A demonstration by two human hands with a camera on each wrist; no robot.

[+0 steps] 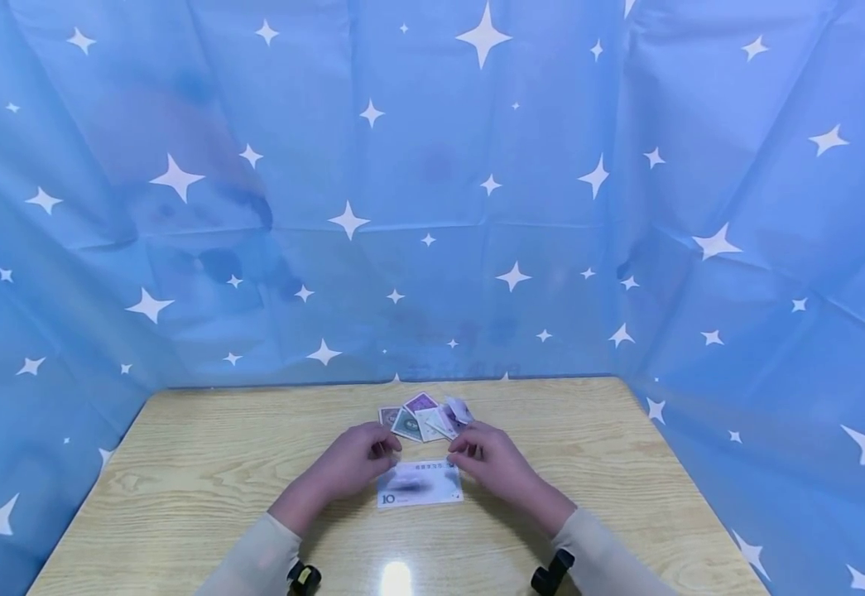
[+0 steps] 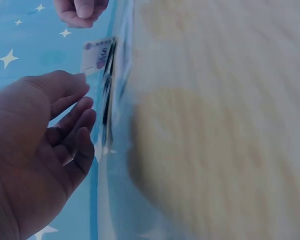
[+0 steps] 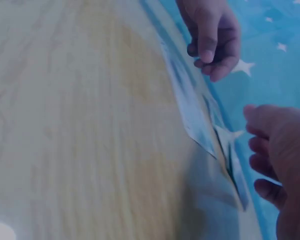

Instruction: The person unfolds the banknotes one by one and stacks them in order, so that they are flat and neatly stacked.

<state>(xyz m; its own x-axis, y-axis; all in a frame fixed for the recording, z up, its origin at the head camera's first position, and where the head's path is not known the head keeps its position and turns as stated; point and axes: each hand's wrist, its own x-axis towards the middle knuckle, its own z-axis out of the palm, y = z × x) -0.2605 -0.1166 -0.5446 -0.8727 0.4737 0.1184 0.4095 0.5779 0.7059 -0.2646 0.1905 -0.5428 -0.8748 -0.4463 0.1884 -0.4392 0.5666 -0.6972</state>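
A banknote marked 10 [image 1: 420,494] lies flat on the wooden table, close to the person's front. My left hand [image 1: 353,459] hovers by its upper left corner, fingers loosely bent. By the upper right corner is my right hand [image 1: 497,462], its fingers also loosely bent. Both wrist views show a gap between thumb and fingers of each hand, with nothing held. Just beyond the hands, several smaller banknotes [image 1: 406,425] overlap in a spread pile, purple, green and pale. One pale note with a 5 [image 2: 96,59] stands out in the left wrist view.
The light wooden table [image 1: 238,463] has rounded far corners. A blue curtain with white stars [image 1: 432,165] hangs behind it and along the sides. Dark bands [image 1: 554,571] are strapped over both sleeves at the wrists. A bright lamp reflection [image 1: 396,578] shows near the front.
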